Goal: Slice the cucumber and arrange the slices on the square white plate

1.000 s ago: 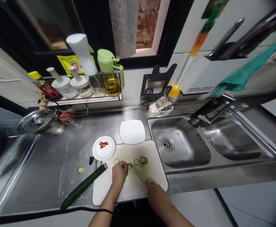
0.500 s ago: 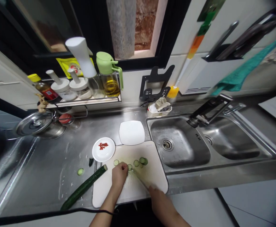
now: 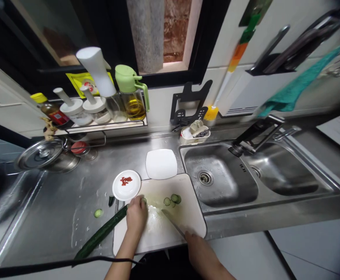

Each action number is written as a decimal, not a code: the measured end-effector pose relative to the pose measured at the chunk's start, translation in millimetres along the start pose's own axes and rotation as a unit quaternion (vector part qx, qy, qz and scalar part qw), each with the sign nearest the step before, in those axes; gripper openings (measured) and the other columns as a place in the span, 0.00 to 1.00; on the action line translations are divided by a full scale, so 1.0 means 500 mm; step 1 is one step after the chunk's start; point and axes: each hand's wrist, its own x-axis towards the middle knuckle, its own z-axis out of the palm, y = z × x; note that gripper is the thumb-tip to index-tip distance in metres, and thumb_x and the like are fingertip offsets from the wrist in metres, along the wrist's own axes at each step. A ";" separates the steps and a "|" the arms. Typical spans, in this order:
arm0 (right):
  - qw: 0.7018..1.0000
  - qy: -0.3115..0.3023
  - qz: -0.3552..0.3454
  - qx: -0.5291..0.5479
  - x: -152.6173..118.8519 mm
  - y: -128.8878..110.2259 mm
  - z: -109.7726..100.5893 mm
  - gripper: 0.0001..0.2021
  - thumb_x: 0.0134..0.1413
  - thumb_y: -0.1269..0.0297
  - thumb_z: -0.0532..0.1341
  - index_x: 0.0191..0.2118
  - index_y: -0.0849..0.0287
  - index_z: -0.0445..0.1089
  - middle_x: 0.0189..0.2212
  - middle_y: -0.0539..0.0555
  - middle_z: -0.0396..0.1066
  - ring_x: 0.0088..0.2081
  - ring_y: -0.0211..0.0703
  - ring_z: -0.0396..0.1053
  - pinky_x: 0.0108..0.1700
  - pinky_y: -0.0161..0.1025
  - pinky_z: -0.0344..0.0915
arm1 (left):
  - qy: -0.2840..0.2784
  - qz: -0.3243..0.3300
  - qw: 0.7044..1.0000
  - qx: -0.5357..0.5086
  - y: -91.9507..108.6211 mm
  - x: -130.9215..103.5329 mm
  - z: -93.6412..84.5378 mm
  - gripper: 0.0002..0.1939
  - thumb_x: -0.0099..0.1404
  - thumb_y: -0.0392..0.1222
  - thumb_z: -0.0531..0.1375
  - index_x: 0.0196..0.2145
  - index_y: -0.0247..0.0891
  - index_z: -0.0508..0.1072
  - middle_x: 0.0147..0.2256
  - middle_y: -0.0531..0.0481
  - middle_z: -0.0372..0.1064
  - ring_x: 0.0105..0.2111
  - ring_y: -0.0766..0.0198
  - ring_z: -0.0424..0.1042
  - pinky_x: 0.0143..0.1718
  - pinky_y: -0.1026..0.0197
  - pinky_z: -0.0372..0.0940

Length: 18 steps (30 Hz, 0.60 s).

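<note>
My left hand [image 3: 136,214] is closed at the left part of the white cutting board [image 3: 155,241], with a cucumber slice [image 3: 144,200] showing at its fingertips. Behind that hand lies the cut end of a long cucumber [image 3: 100,234], which slants off the board onto the steel counter. My right hand [image 3: 197,243] is wrapped round the handle of a knife [image 3: 172,221]; its blade points up and left, low over the board. Several more cucumber slices [image 3: 175,199] lie together on the board's right part. Wet marks show between the hands.
A small plate with red pieces [image 3: 133,190] and a white square dish [image 3: 161,164] stand behind the board. One slice [image 3: 98,213] and a dark green end piece [image 3: 111,200] lie on the counter. The sink [image 3: 222,175] is at right. A black cord [image 3: 100,258] crosses the front.
My left hand has moved left to the cucumber's cut end. The slice that lay between it and the knife tip is gone from there. The right hand and knife have barely moved.
</note>
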 end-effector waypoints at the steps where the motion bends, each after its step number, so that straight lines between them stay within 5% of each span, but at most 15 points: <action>1: 1.000 -0.003 0.000 -0.001 0.000 0.000 0.001 0.26 0.54 0.83 0.43 0.54 0.65 0.66 0.46 0.63 0.72 0.48 0.46 0.70 0.49 0.37 0.62 | -0.013 0.012 1.000 -0.021 0.008 0.002 0.006 0.14 0.61 0.36 0.54 0.43 0.36 0.74 0.40 0.42 0.74 0.40 0.59 0.71 0.44 0.60 0.61; 9: 1.000 -0.004 0.007 -0.016 -0.012 -0.013 -0.010 0.24 0.56 0.81 0.43 0.52 0.64 0.67 0.44 0.63 0.73 0.45 0.49 0.71 0.45 0.39 0.64 | -0.185 0.055 0.981 -0.015 0.101 0.029 0.064 0.09 0.52 0.32 0.61 0.33 0.37 0.75 0.31 0.50 0.69 0.32 0.65 0.67 0.35 0.65 0.58; 18: 1.000 0.002 0.008 -0.002 -0.012 -0.013 -0.010 0.22 0.57 0.78 0.45 0.54 0.67 0.66 0.45 0.66 0.72 0.45 0.52 0.71 0.44 0.41 0.65 | -0.198 0.038 0.979 -0.003 0.126 0.031 0.090 0.06 0.51 0.28 0.61 0.26 0.37 0.73 0.30 0.50 0.69 0.31 0.66 0.66 0.32 0.66 0.56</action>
